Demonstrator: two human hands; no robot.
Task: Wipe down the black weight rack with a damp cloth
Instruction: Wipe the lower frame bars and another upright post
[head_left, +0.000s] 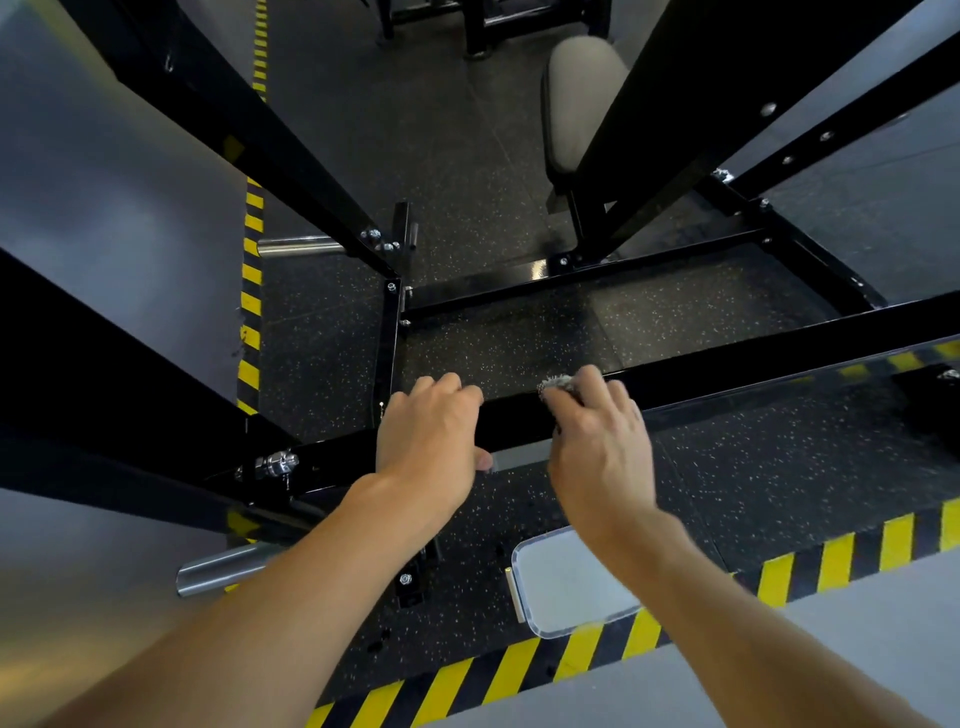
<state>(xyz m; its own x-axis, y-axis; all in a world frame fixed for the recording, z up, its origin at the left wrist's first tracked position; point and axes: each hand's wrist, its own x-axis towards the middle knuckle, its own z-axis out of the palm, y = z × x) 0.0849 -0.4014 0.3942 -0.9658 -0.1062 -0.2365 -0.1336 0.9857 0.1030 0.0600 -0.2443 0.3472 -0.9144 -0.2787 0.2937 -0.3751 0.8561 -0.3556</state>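
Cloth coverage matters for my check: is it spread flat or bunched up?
Bunched: only a small grey tuft of cloth shows, gripped under the right hand, fingers curled over it on the bar.

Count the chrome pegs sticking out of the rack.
2. The far peg juts left across the striped tape; the near peg sits lower left. Others may be hidden behind the rack.

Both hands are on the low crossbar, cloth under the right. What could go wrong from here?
The cloth is bunched small under the right hand, so bare skin may smear the crossbar rather than wipe it. The left hand grips the same bar; wiping leftward could run into it, or into the chrome pin beyond.
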